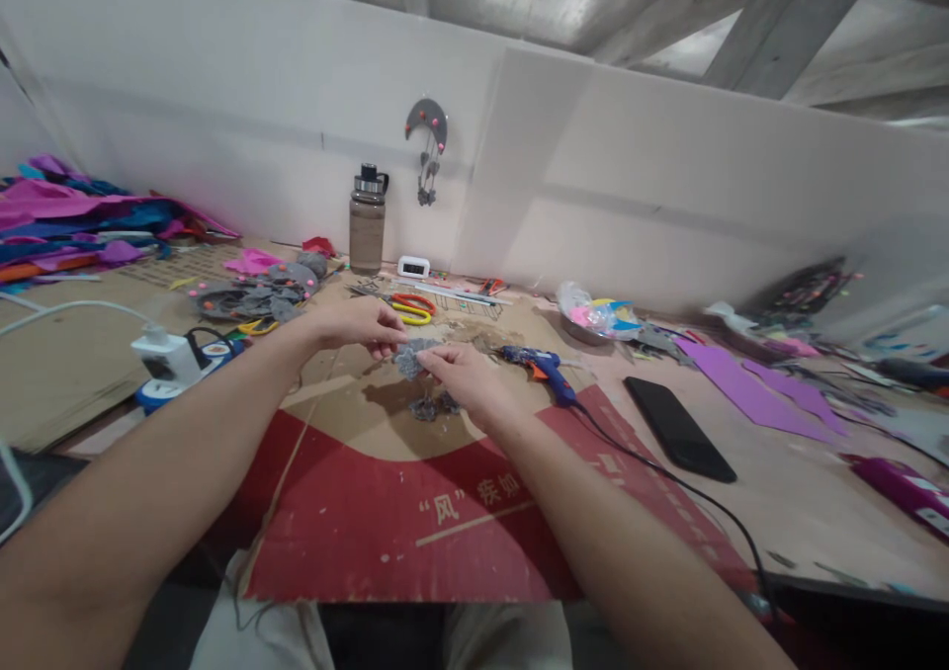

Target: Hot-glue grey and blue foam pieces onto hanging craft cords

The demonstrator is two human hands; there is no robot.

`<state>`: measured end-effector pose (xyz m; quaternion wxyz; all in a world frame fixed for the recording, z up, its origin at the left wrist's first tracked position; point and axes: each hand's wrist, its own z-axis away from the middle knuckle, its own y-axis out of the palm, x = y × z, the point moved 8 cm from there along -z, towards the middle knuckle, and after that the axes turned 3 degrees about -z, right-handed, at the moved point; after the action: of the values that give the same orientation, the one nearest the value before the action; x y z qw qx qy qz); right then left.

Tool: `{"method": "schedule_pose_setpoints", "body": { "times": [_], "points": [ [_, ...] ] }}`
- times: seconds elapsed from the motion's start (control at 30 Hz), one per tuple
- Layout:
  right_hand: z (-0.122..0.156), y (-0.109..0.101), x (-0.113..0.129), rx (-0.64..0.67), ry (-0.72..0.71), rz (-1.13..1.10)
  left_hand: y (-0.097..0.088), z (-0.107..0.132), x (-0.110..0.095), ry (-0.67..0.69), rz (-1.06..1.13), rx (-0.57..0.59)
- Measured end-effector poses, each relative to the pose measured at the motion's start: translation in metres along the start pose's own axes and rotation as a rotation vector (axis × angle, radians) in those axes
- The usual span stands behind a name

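Observation:
My left hand (361, 324) and my right hand (466, 374) meet above the middle of a red and brown cardboard sheet (415, 512). Both pinch a small grey felt piece (410, 357) between their fingertips, the left from the left side, the right from the right. Below the hands, on the cardboard, lie more small grey felt scraps (434, 408). A blue hot glue gun (540, 365) lies just right of my right hand, its black cord running toward the table's near edge.
Red scissors (412, 303) and yellow scissors lie behind the hands. A water bottle (368, 220) stands at the wall. A black phone (678, 428) lies right. A white power strip (169, 359) sits left. Coloured felt sheets (74, 220) pile far left; purple felt (748, 388) right.

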<state>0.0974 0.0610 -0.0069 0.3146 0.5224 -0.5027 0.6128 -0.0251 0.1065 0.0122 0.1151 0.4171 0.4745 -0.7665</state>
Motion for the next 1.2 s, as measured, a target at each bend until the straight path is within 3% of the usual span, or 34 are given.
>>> {"method": "schedule_pose_setpoints", "body": {
  "times": [0.43,0.63,0.7,0.8,1.0,1.2],
  "points": [
    [0.0,0.005,0.0,0.031,-0.023,0.029,0.0,0.001,-0.002,0.013,-0.062,0.007],
    [0.011,0.015,0.032,-0.013,-0.408,0.488,0.001,-0.001,0.001,0.011,-0.037,0.021],
    [0.016,0.022,0.035,0.028,-0.452,0.577,0.002,-0.002,0.002,0.015,-0.01,0.027],
    [0.018,0.022,0.035,0.089,-0.411,0.608,0.002,-0.001,0.0,0.009,-0.012,0.017],
    [0.014,-0.001,0.037,-0.044,-0.293,0.62,0.0,0.0,-0.001,-0.002,0.004,-0.02],
    [0.02,0.02,0.028,0.078,-0.299,0.79,-0.002,-0.001,0.001,-0.008,0.038,-0.061]
  ]
}}
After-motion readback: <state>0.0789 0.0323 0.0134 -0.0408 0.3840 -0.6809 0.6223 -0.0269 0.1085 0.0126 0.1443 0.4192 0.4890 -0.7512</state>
